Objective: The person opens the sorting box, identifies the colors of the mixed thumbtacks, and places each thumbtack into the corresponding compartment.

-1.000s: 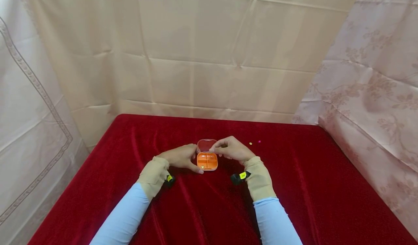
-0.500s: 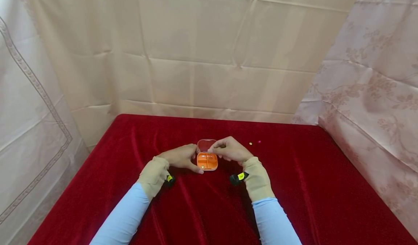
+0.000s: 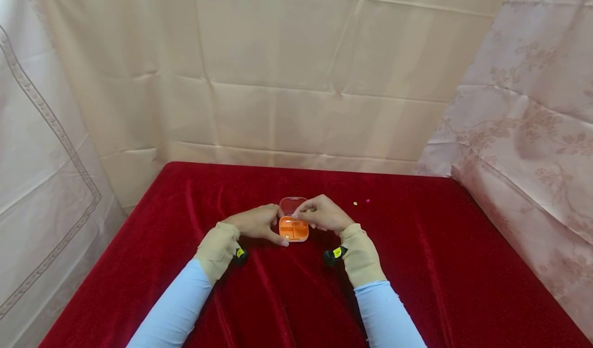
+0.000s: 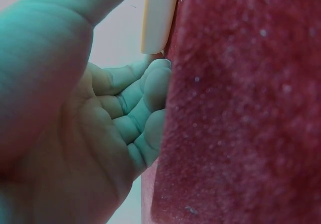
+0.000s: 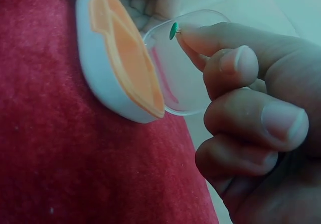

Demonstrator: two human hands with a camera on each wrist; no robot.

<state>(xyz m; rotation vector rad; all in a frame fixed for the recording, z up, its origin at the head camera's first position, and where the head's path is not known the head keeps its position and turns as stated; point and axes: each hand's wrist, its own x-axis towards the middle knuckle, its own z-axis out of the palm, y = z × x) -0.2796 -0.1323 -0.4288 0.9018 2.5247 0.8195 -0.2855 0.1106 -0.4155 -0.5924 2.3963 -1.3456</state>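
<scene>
Orange box sits on the red cloth, clear lid tipped back at its far edge. Left hand is at the box's left end in a wide, loose grip, thumb on the near-left corner, fingers curved along the side. Right hand is over the box's far-right part, thumb and index pinched on a green tack, other fingers curled in; can't tell from here if the tack touches the box. That hand blocks my view of the lid's right side and the far-right compartment. Yellow bit in the box's near-left compartment. Right of the box and beyond it: yellow piece, then pink piece just past that. Beige curtain hangs behind the box.
</scene>
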